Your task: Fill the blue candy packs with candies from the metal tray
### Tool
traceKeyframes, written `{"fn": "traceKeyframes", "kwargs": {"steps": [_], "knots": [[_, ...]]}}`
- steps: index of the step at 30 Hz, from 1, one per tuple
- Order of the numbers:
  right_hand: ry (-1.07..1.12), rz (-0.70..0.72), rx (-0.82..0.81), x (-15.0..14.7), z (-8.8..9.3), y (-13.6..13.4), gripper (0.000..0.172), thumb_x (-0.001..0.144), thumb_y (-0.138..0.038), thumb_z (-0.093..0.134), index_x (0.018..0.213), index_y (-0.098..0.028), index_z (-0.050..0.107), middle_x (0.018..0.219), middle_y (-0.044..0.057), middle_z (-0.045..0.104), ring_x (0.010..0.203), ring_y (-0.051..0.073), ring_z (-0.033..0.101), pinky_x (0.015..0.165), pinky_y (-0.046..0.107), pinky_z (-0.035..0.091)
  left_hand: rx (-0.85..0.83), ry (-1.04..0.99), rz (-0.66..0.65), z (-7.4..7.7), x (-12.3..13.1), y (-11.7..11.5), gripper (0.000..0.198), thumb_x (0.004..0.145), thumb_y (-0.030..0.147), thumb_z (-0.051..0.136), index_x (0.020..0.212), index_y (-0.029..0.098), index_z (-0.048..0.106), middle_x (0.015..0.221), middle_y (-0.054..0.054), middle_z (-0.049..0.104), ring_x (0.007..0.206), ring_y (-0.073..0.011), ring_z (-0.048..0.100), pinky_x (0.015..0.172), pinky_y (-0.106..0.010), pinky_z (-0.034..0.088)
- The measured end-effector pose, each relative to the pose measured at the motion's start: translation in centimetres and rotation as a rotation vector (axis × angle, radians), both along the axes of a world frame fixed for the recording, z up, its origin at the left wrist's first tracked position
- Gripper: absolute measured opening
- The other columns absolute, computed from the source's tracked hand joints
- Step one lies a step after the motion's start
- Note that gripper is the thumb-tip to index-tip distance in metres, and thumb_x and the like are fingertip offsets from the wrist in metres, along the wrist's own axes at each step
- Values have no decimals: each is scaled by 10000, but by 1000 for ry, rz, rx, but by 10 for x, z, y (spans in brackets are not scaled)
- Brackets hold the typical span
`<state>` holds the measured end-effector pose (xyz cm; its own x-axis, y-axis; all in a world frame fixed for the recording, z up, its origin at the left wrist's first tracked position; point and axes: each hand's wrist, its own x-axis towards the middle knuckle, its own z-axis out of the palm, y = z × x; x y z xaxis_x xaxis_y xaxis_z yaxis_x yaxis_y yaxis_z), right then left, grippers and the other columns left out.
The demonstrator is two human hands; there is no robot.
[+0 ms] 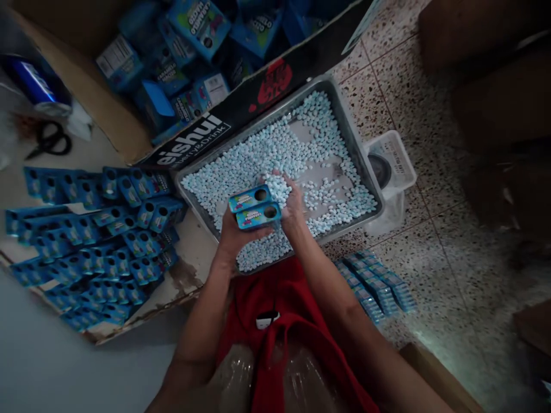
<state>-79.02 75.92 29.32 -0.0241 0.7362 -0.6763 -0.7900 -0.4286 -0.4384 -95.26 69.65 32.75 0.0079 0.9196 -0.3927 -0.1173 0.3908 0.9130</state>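
Two small blue candy boxes (258, 216), each with a round dark hole in its top face, sit side by side in my left hand (232, 234). My fingers wrap round them over the front part of a metal tray (358, 148). Right beside the boxes, my right hand (293, 207) is cupped around a heap of pale blue and white candies (278, 190). More candies of the same kind (241, 163) spread over the tray, with bare metal showing on its right side. Part of the right hand's fingers is hidden under the heap.
A large cardboard box (97, 106) full of blue candy boxes (200, 26) stands behind the tray. Rows of blue boxes (99, 261) cover the table at left, near scissors (50, 139) and a can (37, 83). Clear plastic containers (398, 160) and wrapped packs (379, 284) are at right.
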Motion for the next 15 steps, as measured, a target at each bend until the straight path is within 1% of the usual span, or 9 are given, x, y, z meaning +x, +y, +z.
{"fn": "traceKeyframes", "kwargs": {"steps": [2, 3, 4, 6, 8, 9, 11, 13, 15], "knots": [[90, -36, 19, 1, 15, 9, 270, 882, -520, 699, 939, -261, 652, 810, -7, 772, 985, 232, 779, 902, 436, 682, 182, 294, 22, 0, -20, 7, 890, 432, 406, 1070, 1198, 228, 653, 1141, -68, 761, 1063, -296, 750, 969, -473, 634], [107, -56, 29, 1, 24, 11, 233, 886, -480, 701, 933, -260, 640, 801, -22, 763, 927, 207, 778, 890, 405, 683, 266, 419, 10, -1, -28, 11, 893, 458, 430, 1063, 1217, 226, 638, 1151, -70, 746, 1074, -295, 740, 984, -470, 623], [113, -69, 38, 2, 35, 12, 211, 887, -454, 700, 928, -258, 634, 806, -31, 759, 884, 186, 772, 890, 378, 681, 345, 519, -12, -2, -35, 14, 881, 488, 444, 1054, 1229, 224, 631, 1153, -73, 733, 1084, -299, 731, 993, -472, 614], [98, -73, 82, 2, 58, 12, 196, 878, -440, 703, 912, -255, 646, 838, -27, 759, 857, 167, 755, 899, 354, 672, 468, 644, -90, -6, -42, 18, 824, 560, 455, 1027, 1244, 227, 629, 1154, -74, 717, 1099, -307, 719, 1001, -475, 600], [49, -54, 181, -2, 81, 10, 203, 850, -449, 714, 885, -252, 677, 853, -7, 747, 876, 179, 742, 899, 359, 662, 549, 680, -150, -10, -42, 20, 789, 608, 467, 1005, 1257, 237, 622, 1160, -72, 710, 1105, -311, 714, 1000, -479, 596], [12, -31, 239, -6, 90, 8, 207, 834, -453, 719, 869, -251, 692, 844, 1, 734, 886, 188, 735, 896, 364, 656, 564, 679, -156, -13, -40, 20, 790, 620, 477, 999, 1267, 240, 613, 1170, -73, 707, 1111, -310, 712, 998, -477, 595], [-63, 27, 333, -13, 105, 5, 208, 811, -454, 728, 840, -249, 711, 801, 6, 695, 872, 198, 719, 890, 371, 642, 535, 659, -106, -18, -36, 19, 805, 638, 501, 987, 1285, 243, 584, 1175, -72, 702, 1102, -300, 714, 971, -461, 602], [-110, 59, 368, -20, 113, 4, 222, 808, -471, 730, 846, -253, 720, 798, 7, 681, 857, 199, 704, 884, 377, 632, 472, 620, -36, -23, -33, 16, 823, 654, 510, 978, 1305, 241, 552, 1163, -67, 701, 1072, -283, 720, 929, -434, 607], [-136, 40, 396, -25, 116, 4, 240, 815, -492, 726, 870, -258, 724, 844, 11, 697, 849, 195, 689, 866, 374, 624, 462, 595, -51, -25, -33, 14, 849, 633, 510, 990, 1305, 239, 548, 1158, -65, 701, 1075, -284, 719, 934, -430, 602]]}}
